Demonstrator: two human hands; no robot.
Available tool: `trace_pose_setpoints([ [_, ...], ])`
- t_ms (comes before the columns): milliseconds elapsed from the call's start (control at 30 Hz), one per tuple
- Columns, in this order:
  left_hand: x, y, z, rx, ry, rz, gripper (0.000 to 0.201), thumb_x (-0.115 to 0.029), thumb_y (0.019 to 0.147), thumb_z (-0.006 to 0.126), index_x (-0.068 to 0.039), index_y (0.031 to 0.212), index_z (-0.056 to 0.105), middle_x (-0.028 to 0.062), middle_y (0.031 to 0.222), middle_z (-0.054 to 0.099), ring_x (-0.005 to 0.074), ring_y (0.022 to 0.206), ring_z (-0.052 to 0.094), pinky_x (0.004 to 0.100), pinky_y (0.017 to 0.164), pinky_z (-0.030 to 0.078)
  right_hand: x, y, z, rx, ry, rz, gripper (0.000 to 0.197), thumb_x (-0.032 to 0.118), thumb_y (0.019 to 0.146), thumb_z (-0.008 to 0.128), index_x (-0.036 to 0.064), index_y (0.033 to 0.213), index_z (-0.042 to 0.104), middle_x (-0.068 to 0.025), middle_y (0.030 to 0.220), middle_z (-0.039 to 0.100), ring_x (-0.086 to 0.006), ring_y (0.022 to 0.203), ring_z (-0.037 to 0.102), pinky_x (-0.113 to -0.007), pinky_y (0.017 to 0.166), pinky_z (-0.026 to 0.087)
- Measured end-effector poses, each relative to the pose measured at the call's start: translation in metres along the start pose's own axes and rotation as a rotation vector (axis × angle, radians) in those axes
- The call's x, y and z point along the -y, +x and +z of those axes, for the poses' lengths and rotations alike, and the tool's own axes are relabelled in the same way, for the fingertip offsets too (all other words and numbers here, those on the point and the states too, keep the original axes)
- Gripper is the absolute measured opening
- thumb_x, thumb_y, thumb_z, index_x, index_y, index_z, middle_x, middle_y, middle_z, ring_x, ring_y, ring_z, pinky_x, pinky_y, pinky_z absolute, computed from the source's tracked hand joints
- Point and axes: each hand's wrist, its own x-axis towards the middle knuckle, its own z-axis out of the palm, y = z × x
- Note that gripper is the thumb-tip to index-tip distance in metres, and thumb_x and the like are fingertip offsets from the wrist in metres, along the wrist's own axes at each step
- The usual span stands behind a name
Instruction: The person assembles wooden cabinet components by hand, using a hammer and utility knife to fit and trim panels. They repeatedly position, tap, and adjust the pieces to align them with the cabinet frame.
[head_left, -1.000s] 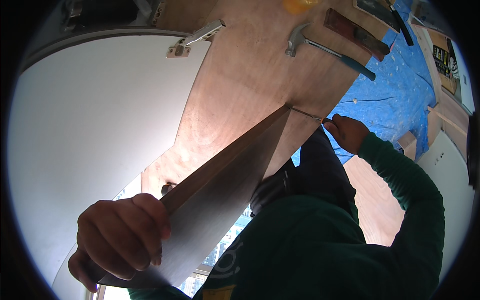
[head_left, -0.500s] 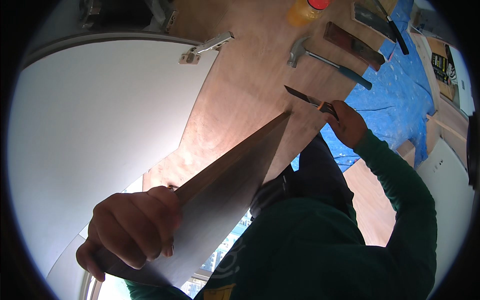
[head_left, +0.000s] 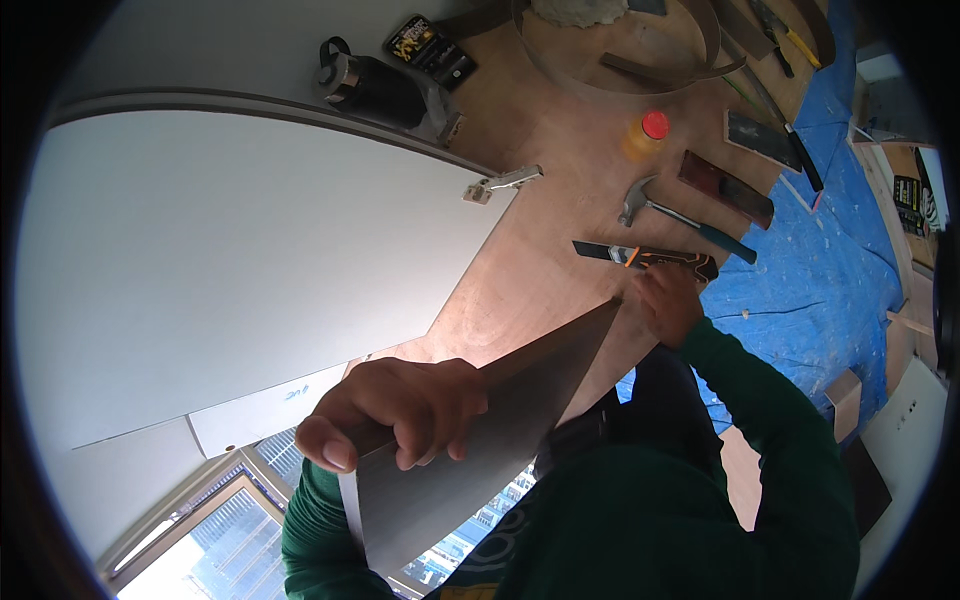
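My left hand is closed over the upper edge of a long dark-faced board, which slants across my lap with its far corner toward the wooden work surface. A snap-off utility knife with a black and orange handle is low over the work surface, its flat side up and its blade toward the left. My right hand is at the near edge of the knife's handle, fingers curled against it. Just beyond the knife is a claw hammer with a dark green grip.
A large white door panel with a metal hinge fills the left. Farther back are a red-capped bottle, a brown block, a black flask and curled edging strips. Blue sheeting covers the floor at right.
The knife has turned flat side up and sits low over the work surface, my right hand now at its near edge. My left hand and the board have shifted right as the view moved.
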Motion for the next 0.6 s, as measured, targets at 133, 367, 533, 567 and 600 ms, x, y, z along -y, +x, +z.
trace_pose_setpoints([
  [133, -0.002, -0.003, 0.004, 0.019, 0.014, -0.005, 0.047, -0.052, 0.086, 0.053, -0.007, 0.078, 0.066, 0.0122, 0.081, 0.064, 0.0313, 0.086, 0.067, 0.0487, 0.097, 0.04, 0.006, -0.017, 0.02, 0.219, 0.119, -0.026, 0.047, 0.005, 0.078, 0.068, 0.004, 0.125, 0.068, -0.0127, 0.107, 0.061, -0.0356, 0.104, 0.06, -0.051, 0.089, 0.047],
  [367, -0.003, -0.012, 0.008, -0.038, 0.02, 0.012, 0.048, -0.052, 0.084, 0.054, -0.006, 0.075, 0.067, 0.0107, 0.076, 0.063, 0.0323, 0.087, 0.068, 0.0487, 0.098, 0.039, 0.006, -0.017, 0.044, -0.04, 0.093, -0.14, 0.036, 0.004, 0.072, 0.069, 0.005, 0.108, 0.071, -0.0112, 0.102, 0.061, -0.0352, 0.103, 0.06, -0.05, 0.089, 0.048],
  [533, -0.001, -0.012, 0.011, -0.091, -0.002, 0.037, 0.048, -0.051, 0.081, 0.053, -0.006, 0.072, 0.066, 0.01, 0.074, 0.063, 0.0318, 0.087, 0.067, 0.0474, 0.097, 0.04, 0.012, -0.013, 0.057, -0.012, 0.111, -0.093, 0.025, 0.005, 0.067, 0.069, 0.0046, 0.092, 0.064, -0.0135, 0.099, 0.06, -0.0376, 0.1, 0.059, -0.05, 0.09, 0.049],
  [567, -0.001, -0.012, 0.012, -0.097, 0.006, 0.03, 0.048, -0.051, 0.081, 0.053, -0.005, 0.072, 0.065, 0.0101, 0.074, 0.063, 0.0319, 0.086, 0.067, 0.0469, 0.096, 0.04, 0.014, -0.013, 0.059, -0.033, 0.08, -0.08, 0.025, 0.005, 0.067, 0.069, 0.0044, 0.092, 0.063, -0.0139, 0.099, 0.06, -0.0379, 0.1, 0.059, -0.051, 0.09, 0.049],
  [600, -0.001, -0.012, 0.013, -0.106, 0.008, 0.03, 0.048, -0.051, 0.081, 0.053, -0.005, 0.072, 0.065, 0.0101, 0.073, 0.063, 0.0319, 0.086, 0.067, 0.0465, 0.095, 0.04, 0.016, -0.013, 0.062, -0.051, 0.058, -0.064, 0.026, 0.005, 0.066, 0.069, 0.0041, 0.091, 0.063, -0.0144, 0.099, 0.059, -0.0382, 0.099, 0.058, -0.051, 0.09, 0.049],
])
